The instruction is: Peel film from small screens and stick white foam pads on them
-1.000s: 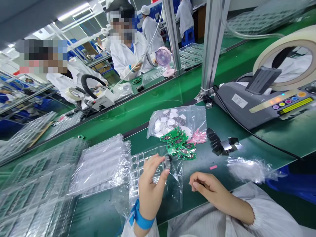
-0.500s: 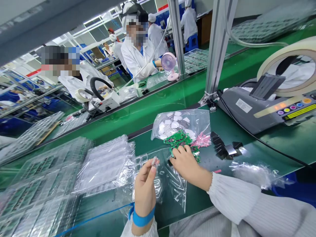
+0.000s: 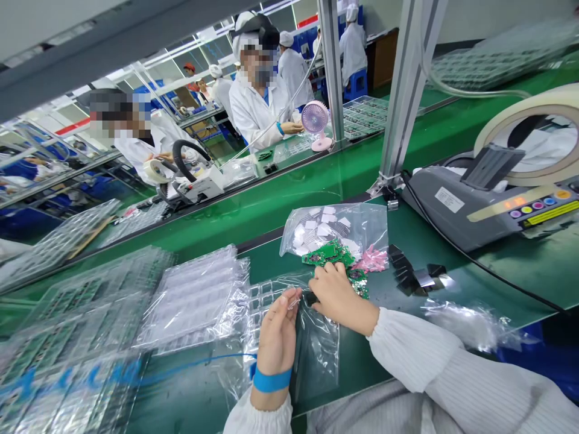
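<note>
My left hand [image 3: 277, 334], with a blue strap on its wrist, pinches a small clear plastic part [image 3: 296, 296] at its fingertips above a clear plastic bag [image 3: 319, 349]. My right hand [image 3: 337, 295] lies with curled fingers on the near edge of a pile of green circuit boards [image 3: 332, 252]. A small dark piece [image 3: 311, 298] shows under its thumb, and whether the fingers grip a board is hidden. The two hands nearly touch.
Behind the boards lie a bag of white pads [image 3: 337, 224], pink pieces [image 3: 371, 260] and black squares [image 3: 414, 274]. A grey tape dispenser [image 3: 479, 208] with a cable [image 3: 474, 260] stands right. Clear blister trays [image 3: 199, 298] are stacked left. Co-workers sit across the green conveyor [image 3: 289, 187].
My right hand reached from near my body to the circuit boards and now rests curled on them. My left hand lowered slightly toward it, keeping the clear part.
</note>
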Demonstrator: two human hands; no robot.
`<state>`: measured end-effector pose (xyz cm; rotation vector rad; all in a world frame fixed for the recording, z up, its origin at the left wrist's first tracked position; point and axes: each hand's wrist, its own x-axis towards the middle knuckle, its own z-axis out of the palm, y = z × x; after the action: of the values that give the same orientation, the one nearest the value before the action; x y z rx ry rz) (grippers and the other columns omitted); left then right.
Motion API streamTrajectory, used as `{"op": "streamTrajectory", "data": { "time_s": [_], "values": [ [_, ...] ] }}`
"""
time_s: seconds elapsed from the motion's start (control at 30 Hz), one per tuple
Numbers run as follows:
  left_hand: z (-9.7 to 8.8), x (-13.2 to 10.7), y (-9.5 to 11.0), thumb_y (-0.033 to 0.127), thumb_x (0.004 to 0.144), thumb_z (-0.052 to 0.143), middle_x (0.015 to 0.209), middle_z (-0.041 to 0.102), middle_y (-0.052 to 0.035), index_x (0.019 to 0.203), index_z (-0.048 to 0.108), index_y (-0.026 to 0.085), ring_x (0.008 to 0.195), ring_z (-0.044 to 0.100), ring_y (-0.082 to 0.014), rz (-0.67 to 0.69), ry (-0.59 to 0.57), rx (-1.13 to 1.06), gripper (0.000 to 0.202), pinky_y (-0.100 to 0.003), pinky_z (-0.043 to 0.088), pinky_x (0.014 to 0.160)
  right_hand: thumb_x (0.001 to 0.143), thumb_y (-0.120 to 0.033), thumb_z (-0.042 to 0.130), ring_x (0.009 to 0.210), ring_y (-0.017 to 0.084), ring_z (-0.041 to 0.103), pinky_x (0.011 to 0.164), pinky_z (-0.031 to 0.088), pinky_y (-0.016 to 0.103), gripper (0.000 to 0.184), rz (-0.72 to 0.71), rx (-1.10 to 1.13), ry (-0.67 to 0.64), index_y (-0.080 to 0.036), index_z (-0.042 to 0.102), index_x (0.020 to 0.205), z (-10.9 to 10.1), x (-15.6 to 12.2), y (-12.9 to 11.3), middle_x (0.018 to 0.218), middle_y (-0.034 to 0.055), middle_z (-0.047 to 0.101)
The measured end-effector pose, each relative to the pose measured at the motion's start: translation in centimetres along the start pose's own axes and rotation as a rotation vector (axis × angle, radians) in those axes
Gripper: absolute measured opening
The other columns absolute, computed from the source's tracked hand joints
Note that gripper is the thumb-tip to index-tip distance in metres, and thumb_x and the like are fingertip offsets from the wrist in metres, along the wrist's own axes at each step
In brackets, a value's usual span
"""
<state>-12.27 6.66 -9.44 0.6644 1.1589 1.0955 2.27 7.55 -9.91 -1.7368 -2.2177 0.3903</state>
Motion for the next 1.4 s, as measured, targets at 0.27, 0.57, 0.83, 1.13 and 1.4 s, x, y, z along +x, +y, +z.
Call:
{"op": "streamTrajectory", "data": {
  "time_s": [0.27, 0.57, 0.83, 1.13, 1.4],
  "values": [
    [0.2, -1.4, 1.2, 0.04, 0.067, 0.07, 0.109, 0.068, -0.0093, 0.087, 0.071, 0.019, 0.114, 0.053, -0.0266, 0.026, -0.06, 0.0, 0.029, -0.039, 0.038, 0.099, 0.073, -0.028, 0.07, 0.087, 0.017, 0.055, 0.078, 0.037, 0.032, 0.02, -0.007, 0.335, 0.071, -0.022, 0.056, 0.086, -4.2, -3.1, 1.1, 0.091, -0.0003, 0.06],
    [4.1, -7.1, 3.1, 0.048, 0.058, 0.074, 0.111, 0.066, -0.0115, 0.077, 0.071, 0.024, 0.113, 0.054, -0.0378, -0.312, -0.692, -0.228, 0.031, -0.057, 0.04, 0.091, 0.08, -0.027, 0.062, 0.084, 0.018, 0.054, 0.08, 0.04, 0.038, 0.011, -0.28, 0.472, 0.255, -0.025, 0.055, 0.089, -9.6, -9.3, 1.9, 0.089, 0.0004, 0.059],
    [6.0, -8.0, 2.9, 0.047, 0.054, 0.077, 0.115, 0.063, -0.0112, 0.072, 0.075, 0.025, 0.109, 0.056, -0.0349, -0.202, -0.793, -0.071, 0.029, -0.051, 0.041, 0.093, 0.082, -0.015, 0.054, 0.081, 0.016, 0.054, 0.076, 0.042, 0.035, 0.013, -0.195, 0.502, 0.324, -0.026, 0.055, 0.088, -10.2, -10.9, 1.3, 0.086, -0.0003, 0.057],
    [6.8, -8.2, 2.0, 0.051, 0.057, 0.074, 0.128, 0.057, -0.0013, 0.069, 0.073, 0.032, 0.124, 0.045, -0.033, -0.002, -0.709, -0.148, 0.022, -0.053, 0.035, 0.102, 0.086, -0.044, 0.051, 0.096, 0.023, 0.053, 0.078, 0.043, 0.037, 0.026, -0.043, 0.409, 0.561, -0.026, 0.048, 0.104, -10.0, -12.3, 0.5, 0.099, 0.0066, 0.056],
    [6.8, -7.9, 0.7, 0.055, 0.051, 0.075, 0.134, 0.051, -0.0005, 0.062, 0.072, 0.029, 0.126, 0.042, -0.0377, -0.033, -0.759, -0.143, 0.028, -0.059, 0.034, 0.1, 0.08, -0.031, 0.057, 0.076, 0.02, 0.056, 0.09, 0.031, 0.047, 0.015, -0.045, 0.305, 0.665, -0.023, 0.048, 0.089, -9.6, -11.6, -0.1, 0.078, 0.0012, 0.056]
  ]
}}
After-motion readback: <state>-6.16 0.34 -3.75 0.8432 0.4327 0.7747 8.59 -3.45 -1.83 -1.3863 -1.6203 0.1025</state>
